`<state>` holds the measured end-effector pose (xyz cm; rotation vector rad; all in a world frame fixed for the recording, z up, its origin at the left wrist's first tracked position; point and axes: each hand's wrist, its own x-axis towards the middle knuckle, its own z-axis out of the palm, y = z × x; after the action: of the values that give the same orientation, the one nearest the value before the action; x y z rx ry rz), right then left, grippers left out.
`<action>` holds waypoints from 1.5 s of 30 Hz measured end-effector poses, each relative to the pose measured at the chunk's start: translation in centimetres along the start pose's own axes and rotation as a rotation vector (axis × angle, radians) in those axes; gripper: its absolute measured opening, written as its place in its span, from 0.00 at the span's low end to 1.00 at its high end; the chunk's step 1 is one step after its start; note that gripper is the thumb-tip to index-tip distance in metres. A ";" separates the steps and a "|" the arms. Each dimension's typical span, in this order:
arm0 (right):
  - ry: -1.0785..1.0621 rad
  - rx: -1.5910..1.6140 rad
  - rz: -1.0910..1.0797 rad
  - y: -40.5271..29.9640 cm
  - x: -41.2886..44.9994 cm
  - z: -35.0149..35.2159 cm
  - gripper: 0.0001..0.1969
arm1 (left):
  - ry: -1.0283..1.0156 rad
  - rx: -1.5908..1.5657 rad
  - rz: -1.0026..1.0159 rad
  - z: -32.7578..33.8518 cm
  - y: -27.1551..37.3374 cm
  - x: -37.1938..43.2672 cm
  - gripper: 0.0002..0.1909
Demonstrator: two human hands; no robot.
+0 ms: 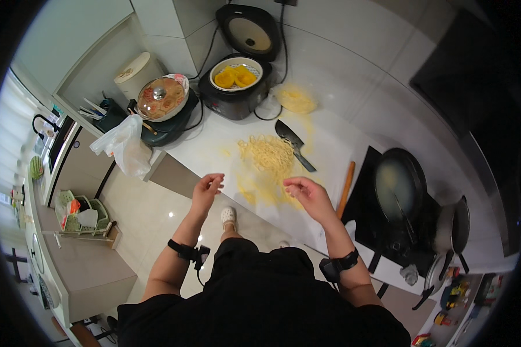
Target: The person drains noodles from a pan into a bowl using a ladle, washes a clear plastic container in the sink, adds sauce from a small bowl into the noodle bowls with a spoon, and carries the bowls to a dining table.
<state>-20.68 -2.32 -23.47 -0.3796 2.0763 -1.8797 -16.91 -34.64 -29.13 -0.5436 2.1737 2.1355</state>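
A loose heap of cut fresh noodles (269, 154) lies on the white countertop (208, 139), with yellow flour scattered around it. My left hand (207, 190) hovers off the counter's front edge, fingers loosely bent and slightly apart, nothing visible in it. Over the floured area, just in front of the noodles, my right hand (308, 194) also has its fingers half curled around nothing that I can see. Touching or close to the heap's right side is a dark cleaver-shaped knife (291, 139). A wooden rolling pin (346, 188) rests farther right.
An open rice cooker (232, 95) holds yellow pieces, with a bag of yellow flour (296, 99) beside it. On the right hob sits a pan of cloudy liquid (393, 186) near a saucepan (453, 225). A lidded pot (161, 99) and plastic bag (130, 149) occupy the left.
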 end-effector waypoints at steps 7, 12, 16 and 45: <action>0.126 -0.220 -0.128 -2.0 19.5 4.3 0.08 | 0.118 0.394 0.396 -5.6 7.6 17.4 0.09; 0.150 -0.699 -0.368 -1.9 32.8 9.3 0.12 | 0.067 0.589 0.577 -7.7 11.4 27.6 0.06; 0.247 -1.055 -0.365 0.2 39.2 11.8 0.15 | 0.004 0.735 0.661 -8.1 13.1 31.5 0.08; 0.083 -1.174 -0.432 -0.9 44.1 10.8 0.09 | -0.470 1.183 1.081 -8.0 16.3 41.8 0.06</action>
<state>-56.71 -29.79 -25.85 -1.0618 3.1309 -0.5746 -58.91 -51.64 -24.56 1.2396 3.0172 0.4690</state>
